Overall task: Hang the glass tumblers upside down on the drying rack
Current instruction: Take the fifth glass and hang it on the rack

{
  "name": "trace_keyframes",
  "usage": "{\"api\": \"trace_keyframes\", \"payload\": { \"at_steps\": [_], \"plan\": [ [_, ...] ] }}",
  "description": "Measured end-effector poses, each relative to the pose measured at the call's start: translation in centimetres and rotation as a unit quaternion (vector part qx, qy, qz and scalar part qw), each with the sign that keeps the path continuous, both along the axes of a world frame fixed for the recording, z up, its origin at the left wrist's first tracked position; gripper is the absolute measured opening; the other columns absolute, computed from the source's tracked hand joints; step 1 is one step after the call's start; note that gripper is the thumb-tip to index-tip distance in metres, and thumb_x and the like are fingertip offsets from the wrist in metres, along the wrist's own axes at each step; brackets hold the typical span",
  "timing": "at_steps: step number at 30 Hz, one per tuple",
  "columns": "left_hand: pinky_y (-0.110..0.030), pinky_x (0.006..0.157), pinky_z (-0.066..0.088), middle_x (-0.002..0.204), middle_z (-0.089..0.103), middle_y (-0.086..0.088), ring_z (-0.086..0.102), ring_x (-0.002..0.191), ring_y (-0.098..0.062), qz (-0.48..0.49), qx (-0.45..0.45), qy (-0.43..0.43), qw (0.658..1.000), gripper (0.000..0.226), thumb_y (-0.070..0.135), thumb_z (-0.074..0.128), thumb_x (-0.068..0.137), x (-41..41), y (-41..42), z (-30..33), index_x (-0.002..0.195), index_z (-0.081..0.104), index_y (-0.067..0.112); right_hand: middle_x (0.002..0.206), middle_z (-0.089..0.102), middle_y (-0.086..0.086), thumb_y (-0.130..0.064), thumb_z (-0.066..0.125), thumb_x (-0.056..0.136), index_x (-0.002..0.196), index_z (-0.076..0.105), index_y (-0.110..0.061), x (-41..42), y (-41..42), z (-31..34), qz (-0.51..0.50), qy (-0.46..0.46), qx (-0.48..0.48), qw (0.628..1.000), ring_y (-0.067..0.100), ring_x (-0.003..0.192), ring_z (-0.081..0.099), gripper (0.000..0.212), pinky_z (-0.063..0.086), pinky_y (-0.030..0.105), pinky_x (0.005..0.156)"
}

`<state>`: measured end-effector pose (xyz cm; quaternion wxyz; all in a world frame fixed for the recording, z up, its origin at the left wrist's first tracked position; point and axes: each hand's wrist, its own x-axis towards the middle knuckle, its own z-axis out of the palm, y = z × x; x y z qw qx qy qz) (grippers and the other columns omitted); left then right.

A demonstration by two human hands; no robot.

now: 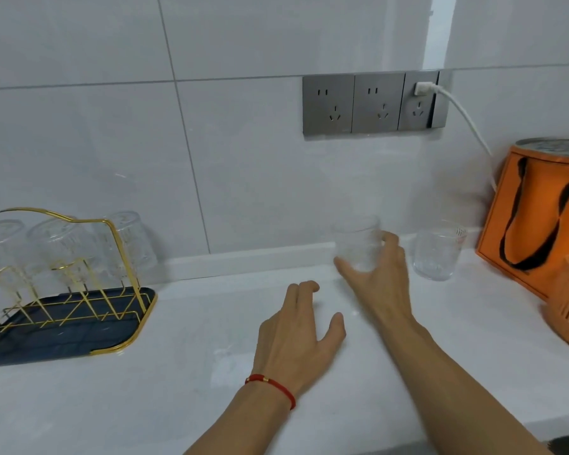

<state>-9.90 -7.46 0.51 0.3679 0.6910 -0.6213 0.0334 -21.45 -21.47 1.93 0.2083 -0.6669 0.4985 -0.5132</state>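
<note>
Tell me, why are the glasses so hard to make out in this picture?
Head view: soft, even light and pale tiles leave the clear tumbler in the right hand nearly invisible; the wide lens bends the tile lines; the rack glasses look slightly blurred at the left edge.

Clear ribbed tumblers [60, 244] hang on a gold rack [79, 290] with navy tray [63, 339]; orange bag [536, 218].

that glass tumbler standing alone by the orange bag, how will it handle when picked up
The glass tumbler is clear, smooth glass, so probably slippery and fragile if knocked. It stands upright on a flat base on the countertop, so it likely won't roll, though a sideways push might tip it.
</note>
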Motion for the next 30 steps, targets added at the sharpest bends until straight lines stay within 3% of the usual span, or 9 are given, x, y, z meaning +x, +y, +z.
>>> {"api": "trace_keyframes", "payload": {
  "at_steps": [5,8,11,13,16,19,23,26,30],
  "plan": [
    [-0.031,0.079,0.058,0.152,0.026,0.009,0.064,0.100,-0.012,-0.018,-0.080,0.132,0.988,0.091,0.068,0.057,0.084,0.3,1.1,1.3,0.153,0.005,0.039,0.121,0.044,-0.013,-0.071,0.082,0.062,0.133,0.039,-0.047,2.4,4.2,-0.1,0.185,-0.004,-0.034,0.982,-0.015,0.105,0.050,0.087,0.042,0.005,0.074],
    [-0.021,0.076,0.052,0.144,0.034,0.013,0.059,0.098,0.000,0.018,-0.129,0.221,0.967,0.103,0.072,0.065,0.072,2.3,2.2,2.6,0.153,0.006,0.048,0.121,0.044,-0.015,-0.069,0.085,0.061,0.136,0.042,-0.050,2.8,5.7,-0.3,0.265,0.030,-0.072,0.961,-0.015,0.113,0.049,0.088,0.041,-0.002,0.080],
    [-0.029,0.083,0.057,0.125,0.055,0.012,0.066,0.099,-0.007,0.028,-0.076,0.353,0.932,0.104,0.072,0.074,0.058,5.4,4.0,3.4,0.148,0.027,0.049,0.123,0.042,-0.013,-0.064,0.086,0.064,0.143,0.046,-0.046,3.5,7.4,-0.6,0.316,0.077,-0.116,0.939,-0.003,0.113,0.055,0.091,0.045,0.002,0.084],
    [-0.025,0.069,0.060,0.117,0.058,0.011,0.073,0.080,-0.012,0.016,-0.056,0.429,0.901,0.095,0.067,0.080,0.055,7.1,5.5,3.6,0.140,0.042,0.047,0.128,0.042,-0.014,-0.068,0.084,0.067,0.149,0.042,-0.046,4.1,8.6,-0.5,0.338,0.081,-0.111,0.931,-0.004,0.119,0.052,0.095,0.043,0.003,0.089],
    [-0.028,0.062,0.059,0.111,0.065,0.001,0.071,0.065,-0.016,0.010,-0.086,0.500,0.861,0.082,0.052,0.086,0.061,9.3,7.5,3.4,0.135,0.053,0.035,0.129,0.057,-0.023,-0.080,0.069,0.074,0.149,0.036,-0.053,5.2,10.7,0.0,0.421,-0.042,0.076,0.903,-0.001,0.118,0.064,0.086,0.052,0.020,0.097],
    [-0.041,0.073,0.062,0.115,0.068,-0.006,0.073,0.073,-0.021,-0.003,-0.087,0.548,0.832,0.081,0.042,0.084,0.069,11.4,9.6,3.7,0.141,0.050,0.024,0.119,0.075,-0.006,-0.077,0.053,0.088,0.135,0.054,-0.046,7.2,12.7,0.5,0.468,-0.130,0.221,0.846,0.022,0.101,0.077,0.057,0.058,0.042,0.098],
    [-0.026,0.078,0.057,0.128,0.054,0.014,0.075,0.084,-0.016,0.049,-0.064,0.386,0.919,0.083,0.060,0.071,0.077,14.1,12.8,3.9,0.148,0.030,0.046,0.102,0.082,0.002,-0.051,0.069,0.094,0.128,0.062,-0.029,10.6,15.3,1.4,0.444,-0.179,0.224,0.849,0.022,0.093,0.080,0.042,0.060,0.038,0.094],
    [-0.027,0.082,0.050,0.121,0.056,0.015,0.064,0.095,-0.010,0.130,-0.082,0.176,0.972,0.047,0.058,0.052,0.090,17.4,16.0,3.2,0.130,0.055,0.035,0.097,0.081,-0.001,-0.050,0.073,0.091,0.126,0.062,-0.038,12.4,16.8,3.0,0.389,-0.175,0.187,0.885,0.013,0.085,0.080,0.039,0.056,0.036,0.089],
    [-0.041,0.103,0.041,0.137,0.053,-0.001,0.046,0.130,-0.025,0.272,0.087,-0.100,0.953,0.045,0.043,0.056,0.092,21.7,19.4,0.7,0.133,0.058,0.025,0.096,0.073,-0.009,-0.060,0.074,0.084,0.124,0.060,-0.053,13.9,18.6,6.8,0.335,-0.145,0.060,0.929,0.001,0.089,0.071,0.044,0.049,0.014,0.073]
  ]
}}
